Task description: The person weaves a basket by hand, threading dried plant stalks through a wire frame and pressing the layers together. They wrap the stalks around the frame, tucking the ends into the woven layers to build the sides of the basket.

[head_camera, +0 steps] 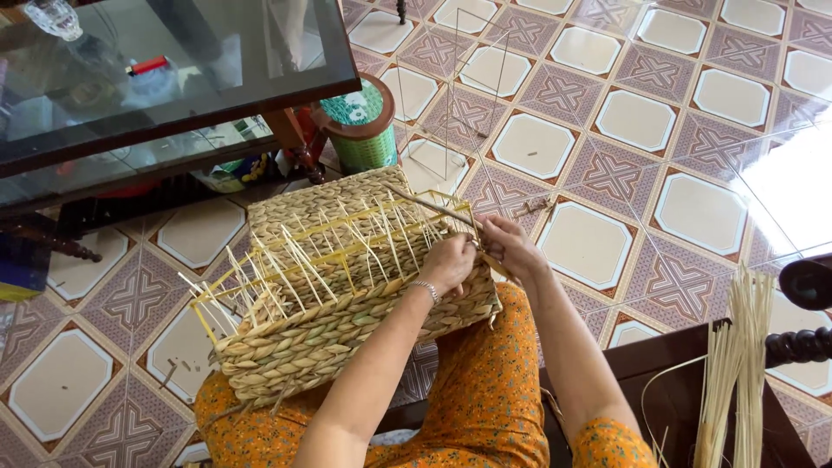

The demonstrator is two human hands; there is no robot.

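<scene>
We see the woven basket [347,286] lying tilted across the person's lap, on orange patterned cloth [485,390], with its far corner right under both of our subject's hands. The left hand [449,263] rests on the basket's upper right edge, fingers curled down over the rim and closed on the weave there; a thin bracelet [425,289] circles the wrist. The right hand [510,245] sits just beside it, touching the same corner, its fingers pinched shut around a pale strand [433,206] that runs up and left over the basket top.

The basket is box-shaped, built on a yellow wire frame [260,282]. Its near side and lower part are covered in thick braided straw-coloured rope, while the top shows loose upright ends of pale fibre sticking out between the yellow bars.

To the right a bundle of pale reeds [737,373] stands against dark wooden furniture, its lower end cut off by the picture's edge. A bare wire frame [459,104] stands on the tiled floor [607,113] beyond the basket, thin and hard to trace. A green woven round container [364,126] sits by the leg of a glass-topped table [173,78]. What exactly the right fingertips grip below the strand we cannot make out.
</scene>
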